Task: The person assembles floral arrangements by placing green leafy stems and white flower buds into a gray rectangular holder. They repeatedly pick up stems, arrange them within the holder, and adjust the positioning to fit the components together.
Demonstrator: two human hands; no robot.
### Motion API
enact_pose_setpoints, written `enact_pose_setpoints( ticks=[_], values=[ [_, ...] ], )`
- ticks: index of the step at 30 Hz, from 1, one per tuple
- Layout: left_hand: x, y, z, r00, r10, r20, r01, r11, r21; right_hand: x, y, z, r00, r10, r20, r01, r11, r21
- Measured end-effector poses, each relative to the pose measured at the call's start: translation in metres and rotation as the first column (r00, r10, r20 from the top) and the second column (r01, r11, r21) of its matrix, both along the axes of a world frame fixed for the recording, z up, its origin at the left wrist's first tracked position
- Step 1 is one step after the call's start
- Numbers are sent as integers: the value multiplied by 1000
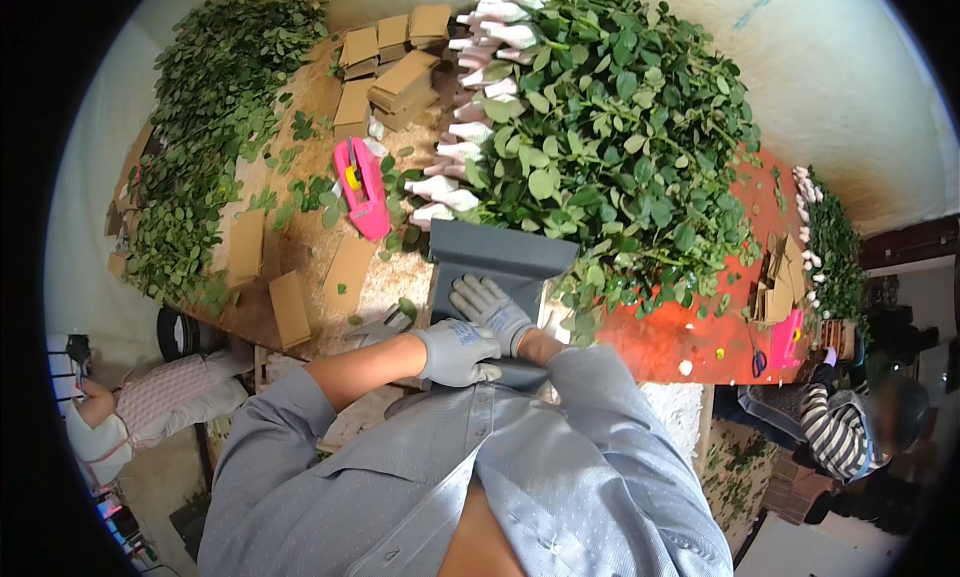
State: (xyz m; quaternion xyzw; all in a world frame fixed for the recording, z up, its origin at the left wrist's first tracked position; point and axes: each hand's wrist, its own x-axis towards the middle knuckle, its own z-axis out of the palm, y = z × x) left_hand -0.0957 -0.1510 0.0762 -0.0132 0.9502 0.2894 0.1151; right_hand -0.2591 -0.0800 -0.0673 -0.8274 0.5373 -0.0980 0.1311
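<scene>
Flatly, right hand [492, 309] is lying open on grey tray [500, 245]; left hand [458, 355] (blue-printed glove [440, 349]), at its seven o'clock, is hiding its grip.

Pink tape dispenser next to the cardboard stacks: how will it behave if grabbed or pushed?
Probably stiff: the pink tape dispenser has a clean, moulded-looking outline. Its smooth, shiny surface suggests it may be a bit slippery in gloves. A push might make it slide unevenly, since loose leaves lie beside it.
</scene>
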Motion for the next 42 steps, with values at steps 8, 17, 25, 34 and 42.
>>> enact_pose_setpoints(
  ticks=[8, 17, 25, 34, 42],
  values=[
    [-86, -39, -7, 962, 95, -257, -207, 866, -456, 2, 6, 0, 956, -183, 230, 111, 949, 295],
    [-95, -43, -27, 914, 237, -330, -333, 902, -275, 1, 5, -12, 963, -152, 222, 84, 953, 291],
    [32, 8, -6, 996, 4, 93, 8, 992, -126, 1, -3, 11, 995, -40, 88, 38, 999, 25],
    [51, -54, 15, 884, 416, 214, -464, 839, 285, 1, -4, 14, 999, -32, 25, 31, 997, 74],
    [128, -137, -98, 280, 950, 136, -809, 310, -499, 3, -5, 17, 999, -31, 25, 29, 995, 94]
  ],
)
